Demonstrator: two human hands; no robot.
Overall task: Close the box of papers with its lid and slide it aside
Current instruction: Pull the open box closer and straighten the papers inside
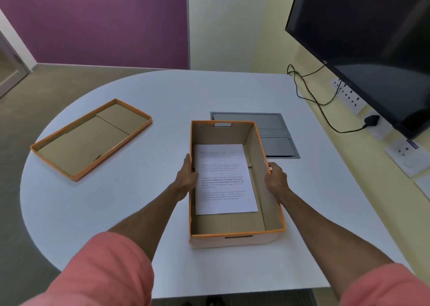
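An open cardboard box (pixel 267 189) with an orange rim stands in the middle of the white table. A printed sheet of paper (pixel 224 177) lies flat on its floor. My left hand (pixel 186 177) grips the box's left wall and my right hand (pixel 275 179) grips its right wall, thumbs at the rim. The lid (pixel 90 138), also orange-edged, lies upside down on the table well to the left, apart from the box.
The white table (pixel 139 212) has a rounded left end. A grey cable hatch (pixel 274 138) is set into it just behind the box. At the right are a black monitor (pixel 372 38), a cable (pixel 311 101) and wall sockets (pixel 349 96).
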